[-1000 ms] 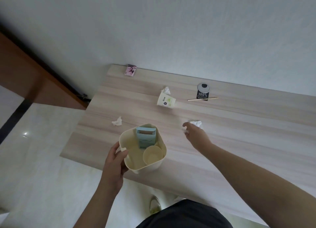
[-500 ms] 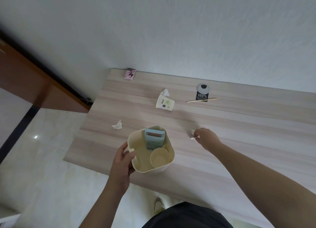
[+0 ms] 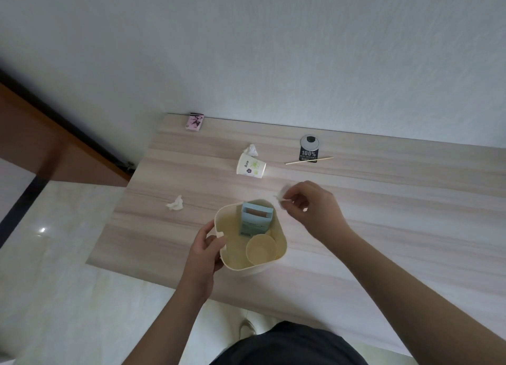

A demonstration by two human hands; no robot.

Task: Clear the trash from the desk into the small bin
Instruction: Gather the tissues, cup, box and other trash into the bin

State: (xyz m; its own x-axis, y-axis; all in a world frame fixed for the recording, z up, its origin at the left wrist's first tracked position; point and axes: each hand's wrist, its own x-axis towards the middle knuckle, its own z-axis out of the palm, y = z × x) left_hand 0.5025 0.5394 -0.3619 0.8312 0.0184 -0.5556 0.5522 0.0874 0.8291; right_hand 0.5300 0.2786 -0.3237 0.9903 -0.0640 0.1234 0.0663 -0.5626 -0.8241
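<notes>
A small cream bin [image 3: 280, 237] stands near the desk's front edge, holding a pale blue carton [image 3: 256, 218] and a cream cup [image 3: 261, 248]. My left hand [image 3: 206, 248] grips the bin's left rim. My right hand [image 3: 312, 207] pinches a crumpled white tissue [image 3: 282, 196] just to the right of the bin's far corner, lifted off the desk. On the wooden desk [image 3: 383, 200] lie a tipped paper cup with a flower print [image 3: 250, 167], a tissue wad [image 3: 252, 150] behind it, another wad [image 3: 175, 203] at the left, and a wooden stick [image 3: 309, 160].
A pink packet [image 3: 195, 121] sits at the desk's back left corner by the wall. A black tag marked 100% [image 3: 308, 152] lies under the stick. Pale tiled floor lies to the left of the desk, and a shoe [image 3: 247, 329] shows below its front edge.
My right hand closed on the white tissue on the desk, lifted it and carried it left toward the bin. My left hand kept hold of the bin's rim.
</notes>
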